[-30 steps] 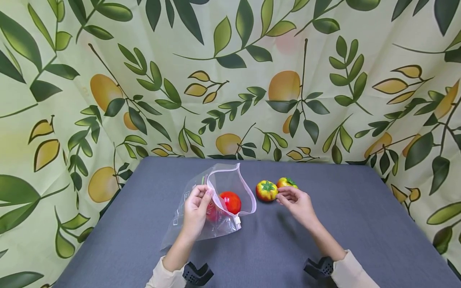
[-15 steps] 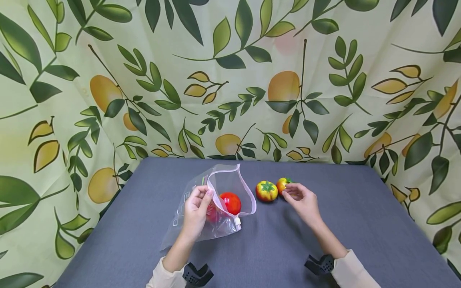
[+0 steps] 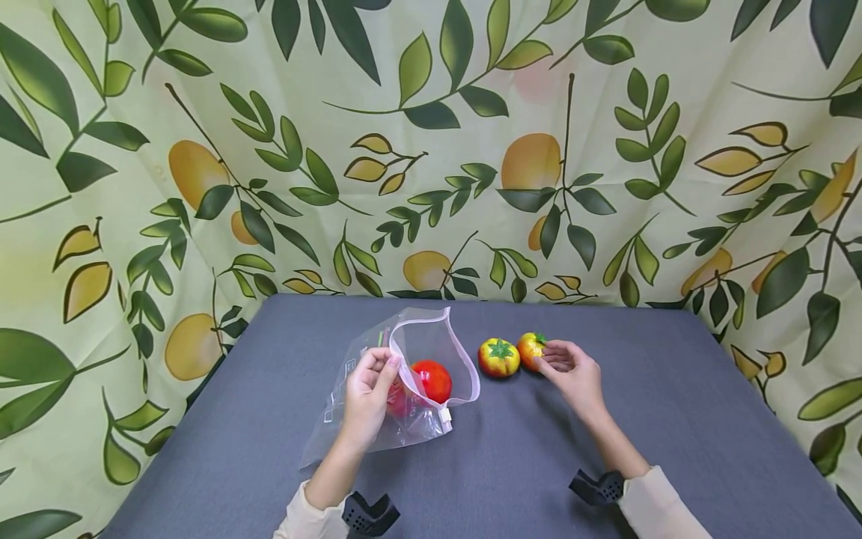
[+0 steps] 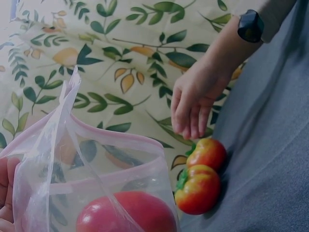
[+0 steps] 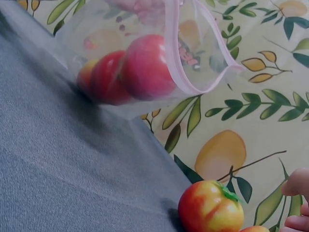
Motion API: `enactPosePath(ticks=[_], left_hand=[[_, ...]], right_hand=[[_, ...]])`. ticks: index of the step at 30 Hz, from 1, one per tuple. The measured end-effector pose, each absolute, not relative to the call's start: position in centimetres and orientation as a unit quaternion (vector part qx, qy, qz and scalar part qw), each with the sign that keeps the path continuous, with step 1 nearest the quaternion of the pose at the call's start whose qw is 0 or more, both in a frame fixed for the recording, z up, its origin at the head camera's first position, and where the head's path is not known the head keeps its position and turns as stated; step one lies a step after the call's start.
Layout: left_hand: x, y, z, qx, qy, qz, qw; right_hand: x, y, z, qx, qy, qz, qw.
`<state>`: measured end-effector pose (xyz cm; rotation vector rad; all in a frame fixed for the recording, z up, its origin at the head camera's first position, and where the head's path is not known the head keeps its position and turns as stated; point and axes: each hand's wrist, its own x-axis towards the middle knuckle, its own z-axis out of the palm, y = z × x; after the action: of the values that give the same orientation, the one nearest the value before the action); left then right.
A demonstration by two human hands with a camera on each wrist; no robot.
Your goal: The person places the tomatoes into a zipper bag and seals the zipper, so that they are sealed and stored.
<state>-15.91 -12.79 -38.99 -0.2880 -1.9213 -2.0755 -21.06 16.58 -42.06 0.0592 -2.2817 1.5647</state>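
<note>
A clear zip bag (image 3: pixel 466 356) with a pink-edged mouth lies tilted on the table. Its rim is pinched between the thumb and fingers of my left hand (image 3: pixel 367 389). A red tomato (image 3: pixel 433 380) shows through the mouth; the right wrist view reveals more red and yellowish fruit inside. Two yellow-red tomatoes with green tops sit side by side right of the bag: a nearer tomato (image 3: pixel 499 358) and a farther tomato (image 3: pixel 528 347). My right hand (image 3: pixel 575 374) hovers at the farther one, fingers loosely bent and pointing down (image 4: pixel 195 108). Whether fingertips touch it, I cannot tell.
A dark grey cloth covers the table (image 3: pixel 512 471). Behind and at both sides hangs a leaf-and-fruit patterned curtain (image 3: pixel 431 187). Each wrist wears a black mount, the left mount (image 3: pixel 370 515) and the right mount (image 3: pixel 596 488). A white slider (image 3: pixel 445 414) sits on the bag's lower rim.
My right hand has shifted right, from beside the nearer tomato to the farther one, uncovering more of that tomato. The left hand and the bag stay almost still.
</note>
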Motion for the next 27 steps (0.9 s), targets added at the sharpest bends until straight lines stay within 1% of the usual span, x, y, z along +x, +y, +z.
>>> enactPosePath(ticks=[10,21,27], left_hand=[[-16.0,-12.8,-39.1,-0.113,-0.665,-0.724,0.146],[-15.9,-12.7,-39.1,-0.111,-0.665,-0.725,0.142],[-16.0,-12.7,-39.1,-0.112,-0.660,-0.729,0.142]], right_hand=[[-22.7,18.3,-44.5,-0.006,-0.819,0.537,0.202],[-23.2,19.5,-45.5,-0.013,-0.820,0.530,0.216],[-23.5,19.9,-45.8,-0.022,-0.819,0.531,0.214]])
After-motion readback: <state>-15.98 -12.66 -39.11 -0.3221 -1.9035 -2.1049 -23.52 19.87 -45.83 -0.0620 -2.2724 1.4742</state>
